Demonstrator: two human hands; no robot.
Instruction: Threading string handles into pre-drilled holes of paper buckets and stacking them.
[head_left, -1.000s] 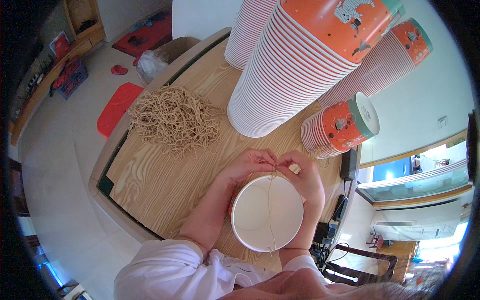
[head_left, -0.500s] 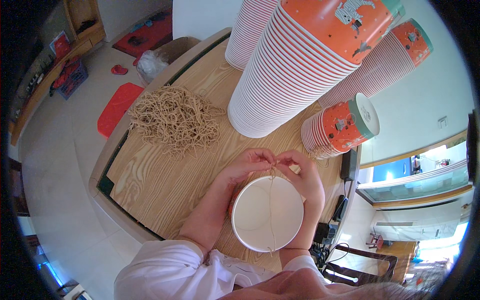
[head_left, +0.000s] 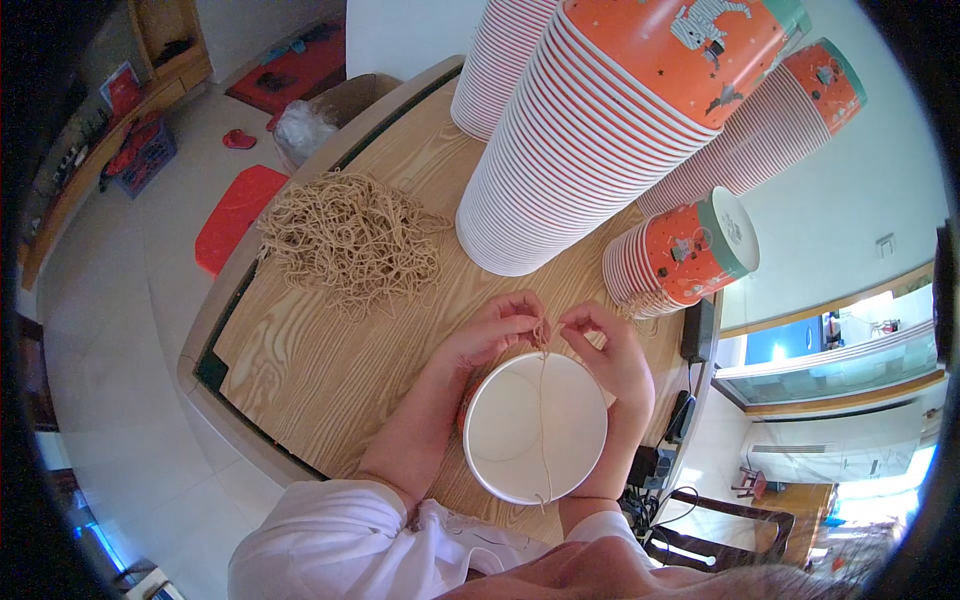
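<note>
A white-lined paper bucket (head_left: pixel 500 430) with its open mouth toward me stands near the table's front edge, between my forearms. A thin tan string (head_left: pixel 543 420) runs across its mouth, from the far rim to the near rim, where a short end sticks out. Just beyond the far rim, my left hand (head_left: pixel 495 330) is closed in a pinch on the string's looped end. My right hand (head_left: pixel 608 350) is a little to the right, thumb and forefinger pinched together; whatever lies between them is too small to make out.
A tangled pile of tan strings (head_left: pixel 350 245) lies on the left of the wooden table (head_left: pixel 300 385). Tall nested bucket stacks (head_left: pixel 580 150) rise at the back, with a shorter stack (head_left: pixel 680 250) at right. Black adapters and cables (head_left: pixel 655 465) line the right edge. A red stool (head_left: pixel 235 215) stands left.
My hands, which met at the string above the far rim, have drawn slightly apart, leaving a gap between their fingertips. The bucket has stayed in place.
</note>
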